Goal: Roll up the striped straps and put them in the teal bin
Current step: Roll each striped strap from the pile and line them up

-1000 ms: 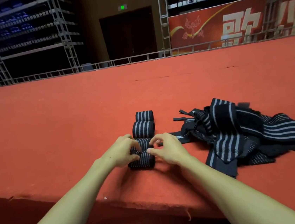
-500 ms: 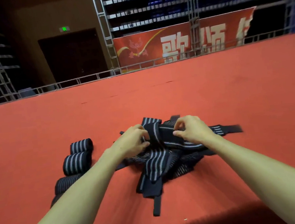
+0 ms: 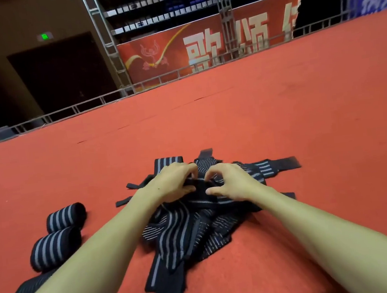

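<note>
Both grips, left hand (image 3: 172, 183) and right hand (image 3: 233, 184), pinch the tangled strap pile (image 3: 185, 229), so pulling one strap free may drag snagged neighbours along.

A pile of loose straps (image 3: 185, 231) lies on the surface (image 3: 306, 133), near its front edge. Both hands sit on the pile's 12 o'clock part, the left hand (image 3: 171, 185) at 11 and the right hand (image 3: 234, 182) at 1, close together, fingers curled into the straps. Between 9 and 8 o'clock of the pile, apart from it, a row of rolled straps (image 3: 54, 249) runs front to back, partly under the left forearm. At 12 o'clock a railing (image 3: 86, 105) lines the surface's far edge. Behind it stand a banner (image 3: 200, 44) at 12 to 1 and a doorway (image 3: 58, 72) at 10.
</note>
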The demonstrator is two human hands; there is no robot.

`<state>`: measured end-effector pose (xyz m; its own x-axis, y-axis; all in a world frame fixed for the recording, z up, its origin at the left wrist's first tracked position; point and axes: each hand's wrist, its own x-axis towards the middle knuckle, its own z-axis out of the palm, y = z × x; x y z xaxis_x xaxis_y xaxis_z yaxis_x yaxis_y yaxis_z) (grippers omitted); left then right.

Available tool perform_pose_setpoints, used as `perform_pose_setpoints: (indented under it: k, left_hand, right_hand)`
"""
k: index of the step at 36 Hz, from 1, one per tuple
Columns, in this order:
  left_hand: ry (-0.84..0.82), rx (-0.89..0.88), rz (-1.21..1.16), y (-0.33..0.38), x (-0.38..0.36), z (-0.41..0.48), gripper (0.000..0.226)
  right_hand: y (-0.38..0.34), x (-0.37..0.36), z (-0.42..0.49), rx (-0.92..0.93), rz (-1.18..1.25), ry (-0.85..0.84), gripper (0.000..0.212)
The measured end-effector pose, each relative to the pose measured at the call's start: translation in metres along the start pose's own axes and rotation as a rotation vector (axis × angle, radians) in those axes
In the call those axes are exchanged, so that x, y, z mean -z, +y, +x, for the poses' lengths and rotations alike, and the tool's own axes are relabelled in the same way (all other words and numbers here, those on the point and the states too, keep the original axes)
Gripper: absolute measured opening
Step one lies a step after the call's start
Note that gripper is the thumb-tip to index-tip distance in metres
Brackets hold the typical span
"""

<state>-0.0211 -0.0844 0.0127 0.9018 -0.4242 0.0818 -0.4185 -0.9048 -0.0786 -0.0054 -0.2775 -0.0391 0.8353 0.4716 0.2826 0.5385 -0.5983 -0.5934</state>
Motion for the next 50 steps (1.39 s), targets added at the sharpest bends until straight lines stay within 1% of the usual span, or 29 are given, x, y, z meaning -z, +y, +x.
perform_pose_setpoints:
  k: [4,9,13,14,18,22,25,29,33,35,37,42,45,50]
  left_hand:
    - [-0.011,-0.03,0.007,-0.003,0.004,-0.005,0.024]
    - [-0.031,-0.078,0.009,-0.004,0.014,-0.014,0.024]
    - [-0.039,-0.101,-0.039,-0.005,0.028,-0.022,0.023]
    - [-0.043,-0.095,-0.04,-0.006,0.032,-0.024,0.023]
    - [-0.1,-0.036,-0.017,-0.005,0.045,-0.035,0.027]
    - [-0.178,-0.004,0.023,0.003,0.047,-0.042,0.041]
    - [-0.141,-0.022,-0.018,0.008,0.048,-0.044,0.044]
    - [-0.077,-0.077,-0.194,0.008,0.058,-0.048,0.044]
    - [-0.023,-0.1,-0.305,0.006,0.074,-0.049,0.043]
    - [-0.016,-0.103,-0.298,0.005,0.081,-0.051,0.043]
    - [-0.034,-0.107,-0.273,0.005,0.084,-0.054,0.045]
    - [-0.163,-0.144,-0.163,0.008,0.077,-0.067,0.063]
    - [-0.162,-0.141,-0.154,0.007,0.071,-0.074,0.063]
    - [-0.115,-0.156,-0.206,0.0,0.071,-0.085,0.059]
  right_hand:
    - [0.002,-0.005,0.001,0.029,0.034,-0.057,0.027]
    - [-0.005,0.001,0.003,0.101,-0.041,-0.053,0.031]
    - [-0.011,0.019,0.002,0.168,-0.257,-0.091,0.026]
    - [-0.011,0.025,0.002,0.178,-0.271,-0.103,0.027]
    - [-0.009,0.052,-0.002,0.237,-0.136,-0.13,0.031]
    - [-0.016,0.073,-0.007,0.254,-0.124,-0.137,0.028]
    - [-0.02,0.084,-0.008,0.251,-0.14,-0.154,0.028]
    - [-0.024,0.104,-0.01,0.281,-0.168,-0.158,0.028]
    - [-0.032,0.124,-0.01,0.315,-0.162,-0.105,0.026]
    - [-0.038,0.133,-0.009,0.333,-0.182,-0.111,0.026]
    - [-0.04,0.137,-0.009,0.338,-0.231,-0.152,0.029]
    - [-0.034,0.14,-0.016,0.285,-0.308,-0.231,0.036]
    - [-0.032,0.139,-0.023,0.288,-0.306,-0.274,0.039]
    - [-0.033,0.147,-0.032,0.312,-0.347,-0.293,0.043]
